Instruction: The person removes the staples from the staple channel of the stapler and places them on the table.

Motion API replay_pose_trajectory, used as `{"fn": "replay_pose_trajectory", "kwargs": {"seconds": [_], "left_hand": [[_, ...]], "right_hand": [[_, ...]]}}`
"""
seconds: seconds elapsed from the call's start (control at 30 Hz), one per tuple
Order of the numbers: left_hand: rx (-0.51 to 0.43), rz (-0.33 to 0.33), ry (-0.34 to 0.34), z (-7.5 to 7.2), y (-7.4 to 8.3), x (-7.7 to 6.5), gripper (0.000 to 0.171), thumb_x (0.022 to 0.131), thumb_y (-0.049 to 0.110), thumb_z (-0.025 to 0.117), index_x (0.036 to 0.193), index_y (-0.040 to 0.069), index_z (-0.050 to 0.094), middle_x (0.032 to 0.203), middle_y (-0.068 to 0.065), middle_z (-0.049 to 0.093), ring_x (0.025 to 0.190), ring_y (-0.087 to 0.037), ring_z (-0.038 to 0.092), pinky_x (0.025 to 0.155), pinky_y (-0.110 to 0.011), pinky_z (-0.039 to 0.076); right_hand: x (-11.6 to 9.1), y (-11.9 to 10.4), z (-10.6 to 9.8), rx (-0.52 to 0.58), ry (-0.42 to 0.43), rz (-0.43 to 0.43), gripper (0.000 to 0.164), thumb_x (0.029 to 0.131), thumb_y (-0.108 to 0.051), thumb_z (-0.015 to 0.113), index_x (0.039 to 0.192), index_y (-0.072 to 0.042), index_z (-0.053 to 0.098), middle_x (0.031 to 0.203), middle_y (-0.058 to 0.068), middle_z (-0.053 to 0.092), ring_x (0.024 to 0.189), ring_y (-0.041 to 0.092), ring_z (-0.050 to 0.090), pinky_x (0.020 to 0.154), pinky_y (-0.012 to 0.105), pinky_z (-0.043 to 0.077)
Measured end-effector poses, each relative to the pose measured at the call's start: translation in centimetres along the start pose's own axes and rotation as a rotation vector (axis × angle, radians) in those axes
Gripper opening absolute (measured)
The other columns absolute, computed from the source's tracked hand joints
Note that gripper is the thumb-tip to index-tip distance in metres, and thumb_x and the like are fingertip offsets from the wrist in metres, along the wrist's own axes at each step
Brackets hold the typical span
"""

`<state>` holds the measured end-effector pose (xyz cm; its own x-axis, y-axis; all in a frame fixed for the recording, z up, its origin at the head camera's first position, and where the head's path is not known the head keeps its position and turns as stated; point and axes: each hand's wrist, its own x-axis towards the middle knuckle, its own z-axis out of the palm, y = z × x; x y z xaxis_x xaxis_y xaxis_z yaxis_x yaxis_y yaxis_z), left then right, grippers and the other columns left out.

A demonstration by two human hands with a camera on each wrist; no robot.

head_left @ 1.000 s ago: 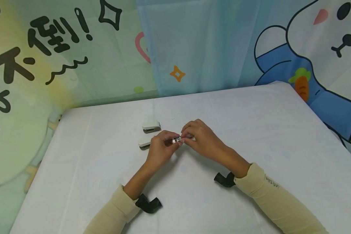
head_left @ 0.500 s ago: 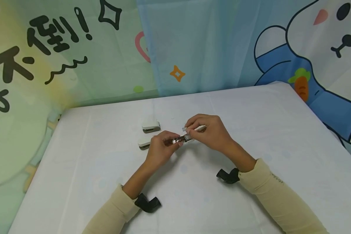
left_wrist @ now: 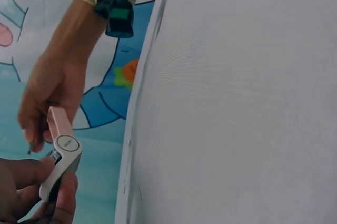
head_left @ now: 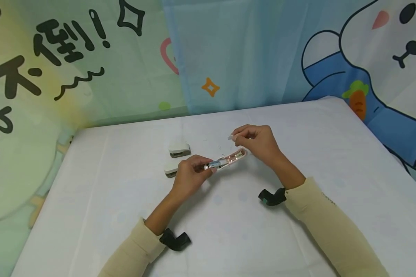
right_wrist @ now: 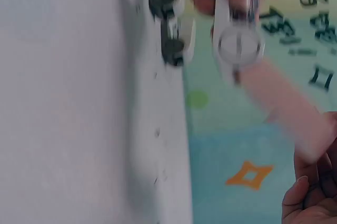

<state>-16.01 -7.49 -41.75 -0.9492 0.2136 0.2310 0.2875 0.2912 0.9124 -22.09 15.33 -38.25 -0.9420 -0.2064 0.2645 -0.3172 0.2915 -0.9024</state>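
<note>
My left hand grips one end of an opened stapler, holding it above the table. In the left wrist view the white body and the pink arm swing apart at a round pivot. My right hand is beyond the stapler's far end, pinching a small pale silvery piece like a short strip of staples. The right wrist view has the pink part blurred close to the right fingers. Left fingers wrap the body near the pivot.
Two white mini staplers stand on the white table: a rear one and a front one partly hidden behind my left hand. Several tiny loose staples lie behind the held stapler. A printed curtain hangs along the back.
My right hand has drawn away from the stapler, up and to the right, with the small pale piece. More of the opened stapler now shows; the left hand stays in place.
</note>
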Motion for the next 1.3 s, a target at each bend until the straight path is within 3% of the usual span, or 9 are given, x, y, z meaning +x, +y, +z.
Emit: {"fn": "replay_pose_trajectory", "kwargs": {"seconds": [0.13,0.3,0.57,0.73,0.83,1.03,1.2,1.3], "left_hand": [[-0.010,-0.019,0.008,-0.1,0.0,0.0,0.015,0.083,0.000,0.075,0.098,0.000,0.074,0.095,-0.009,0.068,0.078,-0.014,0.064,0.067,-0.025,0.053],[-0.023,-0.006,0.008,-0.4,0.0,0.1,0.016,0.082,-0.001,0.075,0.098,-0.001,0.074,0.095,-0.010,0.067,0.078,-0.015,0.064,0.066,-0.024,0.053],[-0.052,-0.006,0.015,-0.8,0.3,0.2,0.017,0.083,-0.001,0.075,0.099,-0.002,0.073,0.095,-0.008,0.067,0.079,-0.016,0.065,0.067,-0.024,0.053],[-0.046,-0.022,0.019,-1.1,0.4,0.1,0.018,0.083,0.000,0.075,0.100,-0.002,0.073,0.094,-0.006,0.066,0.079,-0.014,0.066,0.067,-0.025,0.054],[-0.050,-0.017,0.021,-1.2,0.6,0.1,0.018,0.083,0.001,0.075,0.101,-0.002,0.073,0.095,-0.007,0.066,0.080,-0.015,0.066,0.067,-0.025,0.054],[-0.059,-0.008,0.031,-1.4,0.6,0.3,0.018,0.083,0.000,0.075,0.100,-0.002,0.073,0.094,-0.007,0.065,0.080,-0.016,0.066,0.067,-0.024,0.054],[-0.049,-0.045,0.025,-1.5,1.4,0.2,0.020,0.083,-0.003,0.074,0.102,-0.008,0.071,0.096,-0.015,0.065,0.082,-0.024,0.066,0.066,-0.021,0.052],[-0.052,-0.064,0.029,-1.4,1.0,0.2,0.021,0.082,-0.002,0.075,0.102,-0.007,0.072,0.097,-0.014,0.065,0.083,-0.024,0.066,0.066,-0.021,0.051]], "right_hand": [[1.9,1.4,-0.4,0.010,-0.003,0.145,0.024,0.090,-0.017,0.071,0.078,0.003,0.072,0.104,0.007,0.070,0.102,0.016,0.062,0.080,0.029,0.048],[3.9,3.1,-0.3,-0.047,-0.048,0.286,0.025,0.090,-0.025,0.071,0.094,-0.001,0.076,0.105,0.005,0.071,0.104,0.016,0.059,0.087,0.035,0.043],[5.9,4.5,0.6,-0.018,-0.071,0.449,0.027,0.089,-0.027,0.071,0.105,-0.006,0.075,0.090,0.019,0.068,0.087,0.019,0.055,0.080,0.035,0.041],[6.7,5.3,1.2,-0.084,-0.069,0.569,0.028,0.089,-0.027,0.072,0.106,-0.004,0.073,0.068,0.005,0.060,0.071,0.016,0.051,0.073,0.031,0.040],[7.1,5.5,1.5,-0.172,-0.083,0.591,0.027,0.089,-0.025,0.072,0.105,-0.004,0.074,0.063,0.000,0.058,0.067,0.014,0.050,0.071,0.030,0.040],[7.7,5.1,2.3,-0.285,-0.131,0.546,0.023,0.087,-0.021,0.072,0.101,-0.004,0.076,0.066,0.001,0.061,0.055,0.010,0.051,0.062,0.027,0.043],[7.9,5.0,2.4,-0.330,-0.166,0.575,0.021,0.087,-0.022,0.073,0.098,-0.004,0.076,0.061,0.001,0.060,0.054,0.011,0.052,0.066,0.029,0.043],[7.9,5.2,2.3,-0.346,-0.163,0.574,0.022,0.087,-0.023,0.073,0.098,-0.004,0.076,0.061,0.002,0.060,0.059,0.012,0.053,0.068,0.029,0.043]]}}
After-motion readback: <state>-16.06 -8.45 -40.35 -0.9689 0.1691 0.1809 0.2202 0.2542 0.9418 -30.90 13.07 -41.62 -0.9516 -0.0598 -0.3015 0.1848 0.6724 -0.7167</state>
